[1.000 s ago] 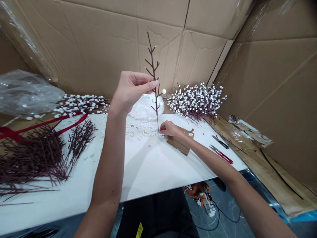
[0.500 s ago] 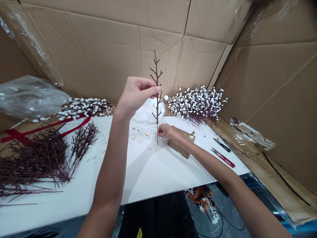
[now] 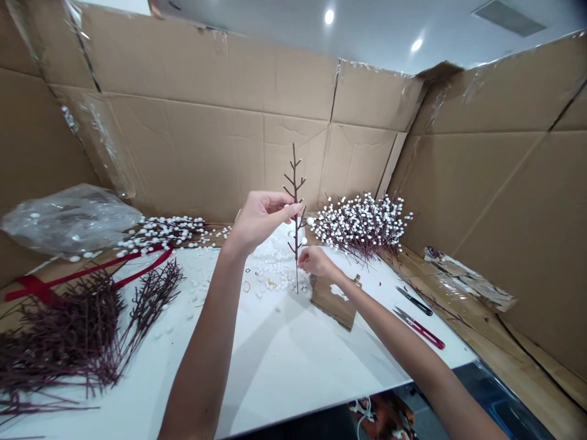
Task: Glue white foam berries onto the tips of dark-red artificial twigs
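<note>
An upright brown artificial branch [image 3: 296, 235] with short side twigs stands over the middle of the table. A few white foam berries sit on its lower twigs; the upper ones are bare. My left hand [image 3: 268, 220] is closed in a pinch around the middle of the branch, its fingertips partly covering the twigs there. Lower down, the fingers of my right hand [image 3: 316, 261] are closed at the thin stem. Whether a berry is also in either pinch cannot be made out. Behind the branch, loose white foam berries [image 3: 275, 269] lie scattered beside a clear bag.
A cardboard piece [image 3: 334, 305] with white residue lies under my right wrist. Black snips [image 3: 415, 300] and red snips [image 3: 422, 329] are at right. Bare branches [image 3: 68, 336] with a red ribbon [image 3: 147, 266] pile up at left. Finished berry branches [image 3: 362, 226] lie by the cardboard wall [image 3: 206, 153].
The camera has tilted up, so the scene sits lower and the ceiling shows. Both hands keep their places on the branch, with little visible movement against it.
</note>
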Action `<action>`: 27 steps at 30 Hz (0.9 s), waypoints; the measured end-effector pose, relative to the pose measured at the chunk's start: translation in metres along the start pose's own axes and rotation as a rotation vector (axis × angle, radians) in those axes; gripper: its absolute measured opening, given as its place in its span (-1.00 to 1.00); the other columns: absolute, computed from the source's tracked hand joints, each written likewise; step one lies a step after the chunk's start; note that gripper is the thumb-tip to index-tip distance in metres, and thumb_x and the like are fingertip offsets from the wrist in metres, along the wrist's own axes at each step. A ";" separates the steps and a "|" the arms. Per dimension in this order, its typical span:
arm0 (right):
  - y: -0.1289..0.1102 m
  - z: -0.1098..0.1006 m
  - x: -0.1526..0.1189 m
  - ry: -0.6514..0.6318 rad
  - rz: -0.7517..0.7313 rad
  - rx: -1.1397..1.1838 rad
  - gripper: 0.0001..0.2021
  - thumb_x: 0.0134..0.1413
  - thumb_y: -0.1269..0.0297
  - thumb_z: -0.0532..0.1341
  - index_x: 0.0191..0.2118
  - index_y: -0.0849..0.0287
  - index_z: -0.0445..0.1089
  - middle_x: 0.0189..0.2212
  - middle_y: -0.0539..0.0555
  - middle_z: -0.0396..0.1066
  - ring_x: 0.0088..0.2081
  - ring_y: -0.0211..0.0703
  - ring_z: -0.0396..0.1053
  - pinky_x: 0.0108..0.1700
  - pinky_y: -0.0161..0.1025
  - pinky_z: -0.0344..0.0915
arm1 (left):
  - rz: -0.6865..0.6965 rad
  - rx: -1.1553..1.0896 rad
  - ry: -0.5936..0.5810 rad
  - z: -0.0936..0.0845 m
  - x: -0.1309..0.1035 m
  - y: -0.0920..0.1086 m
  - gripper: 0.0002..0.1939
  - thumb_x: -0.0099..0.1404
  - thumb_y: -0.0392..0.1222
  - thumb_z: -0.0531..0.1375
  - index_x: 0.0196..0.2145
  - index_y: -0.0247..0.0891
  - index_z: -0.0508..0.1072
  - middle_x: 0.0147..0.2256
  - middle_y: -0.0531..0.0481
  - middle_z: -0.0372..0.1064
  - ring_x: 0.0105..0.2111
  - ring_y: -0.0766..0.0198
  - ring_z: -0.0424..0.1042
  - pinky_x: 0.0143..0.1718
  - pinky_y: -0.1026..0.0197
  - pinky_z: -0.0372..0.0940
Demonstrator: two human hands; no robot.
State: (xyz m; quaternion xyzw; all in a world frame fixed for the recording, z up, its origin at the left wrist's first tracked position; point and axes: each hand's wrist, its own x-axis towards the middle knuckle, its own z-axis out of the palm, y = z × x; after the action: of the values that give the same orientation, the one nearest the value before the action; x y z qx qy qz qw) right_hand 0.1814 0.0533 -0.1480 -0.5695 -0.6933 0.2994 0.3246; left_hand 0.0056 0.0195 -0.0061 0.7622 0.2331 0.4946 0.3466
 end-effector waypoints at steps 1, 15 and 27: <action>-0.008 -0.010 0.002 0.035 -0.029 0.065 -0.81 0.00 0.26 0.27 -0.43 0.31 0.38 -0.50 0.02 0.41 -0.47 -0.29 0.37 -0.36 -0.26 0.36 | -0.001 -0.012 -0.010 0.000 0.000 0.001 -0.79 0.08 -0.11 0.27 -0.55 -0.31 0.50 -0.57 0.01 0.35 -0.55 0.38 0.30 -0.54 0.32 0.15; -0.119 -0.068 -0.042 0.509 -0.590 0.838 -0.85 -0.18 0.28 0.37 -0.40 0.13 0.45 -0.47 -0.04 0.52 -0.41 -0.33 0.46 -0.23 -0.32 0.41 | -0.067 -0.136 0.034 0.005 -0.005 0.006 -0.78 -0.05 -0.11 0.37 -0.46 -0.32 0.55 -0.43 -0.07 0.49 -0.43 0.30 0.41 -0.39 0.28 0.32; -0.121 -0.049 -0.037 0.558 -0.637 0.750 -0.83 -0.08 0.19 0.32 -0.34 0.11 0.42 -0.41 0.01 0.53 -0.34 -0.22 0.51 -0.27 -0.24 0.47 | -0.030 -0.123 0.111 0.015 -0.006 0.012 -0.88 0.00 -0.20 0.32 -0.54 -0.30 0.49 -0.52 -0.04 0.44 -0.51 0.32 0.41 -0.45 0.26 0.35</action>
State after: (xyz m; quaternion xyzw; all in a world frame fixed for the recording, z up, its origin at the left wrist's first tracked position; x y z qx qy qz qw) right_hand 0.1536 -0.0018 -0.0273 -0.2351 -0.5650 0.2508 0.7501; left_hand 0.0175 0.0031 -0.0048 0.7073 0.2325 0.5444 0.3865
